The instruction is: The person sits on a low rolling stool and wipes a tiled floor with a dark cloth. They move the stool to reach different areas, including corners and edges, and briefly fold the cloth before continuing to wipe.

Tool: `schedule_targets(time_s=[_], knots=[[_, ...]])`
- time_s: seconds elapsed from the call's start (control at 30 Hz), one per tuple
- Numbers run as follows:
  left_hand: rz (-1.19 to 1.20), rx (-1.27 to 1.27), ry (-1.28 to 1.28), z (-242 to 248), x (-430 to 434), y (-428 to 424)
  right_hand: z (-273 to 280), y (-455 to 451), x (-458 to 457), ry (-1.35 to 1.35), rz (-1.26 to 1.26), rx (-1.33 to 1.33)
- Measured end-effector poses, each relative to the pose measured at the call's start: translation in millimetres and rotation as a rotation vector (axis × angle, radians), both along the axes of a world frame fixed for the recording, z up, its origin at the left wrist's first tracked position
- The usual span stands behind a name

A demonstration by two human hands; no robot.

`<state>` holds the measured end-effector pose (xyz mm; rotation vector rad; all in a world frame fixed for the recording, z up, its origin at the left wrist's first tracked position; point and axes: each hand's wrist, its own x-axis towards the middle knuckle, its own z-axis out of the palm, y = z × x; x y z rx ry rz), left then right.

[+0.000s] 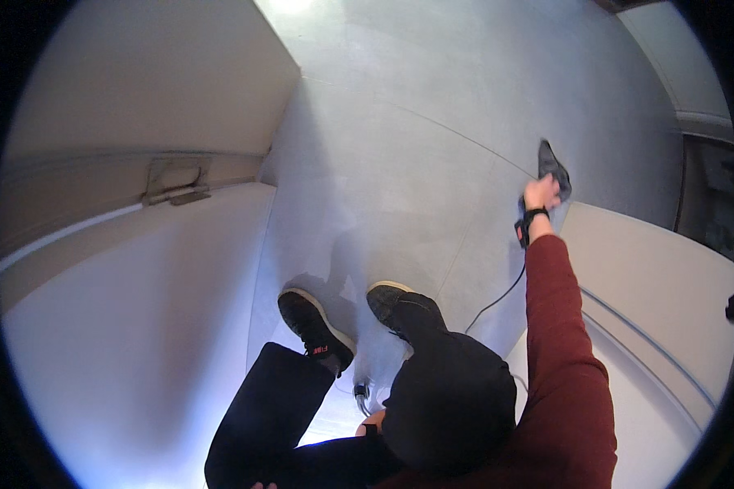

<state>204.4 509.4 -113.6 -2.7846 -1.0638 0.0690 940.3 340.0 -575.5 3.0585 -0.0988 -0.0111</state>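
My right hand (542,194) reaches far forward along a maroon sleeve and grips a dark, pointed object (553,164). It is low over or on the grey floor (416,153); its exact kind is unclear. A black wrist strap (535,215) with a small red-marked box (520,233) sits just behind that hand. From near it a thin black cord (495,301) runs back toward my right knee (452,385). Of my left hand, only what appear to be fingertips (264,486) show at the bottom edge, against the black trousers.
Pale panels stand on the left (110,305) and right (636,244). A metal fitting (180,180) is set in the left one. My dark shoes (318,330) stand on the floor. Between my legs are a shiny connector with a tube (362,394) and a black-banded patch of skin (372,425).
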Motion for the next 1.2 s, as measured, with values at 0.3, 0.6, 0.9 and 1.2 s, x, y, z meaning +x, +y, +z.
schedule_targets(time_s=[0.3, 0.6, 0.9, 1.2], knots=[[0.047, 0.023, -0.074, 16.3, -12.3, -12.8, 139.3, 297.7, -55.2, -0.12, 0.956, 0.927], [0.032, 0.068, -0.087, 27.8, -15.0, -18.1, 89.7, 333.3, -290.5, 0.155, 1.894, 0.318], [0.024, 0.164, -0.233, 14.1, -2.3, -3.7, 108.6, 469.6, -51.0, 0.018, 1.276, 0.786], [0.123, -0.187, 0.248, 72.9, 24.1, 13.1, 119.0, 211.1, -182.0, 0.462, 1.619, 0.144]])
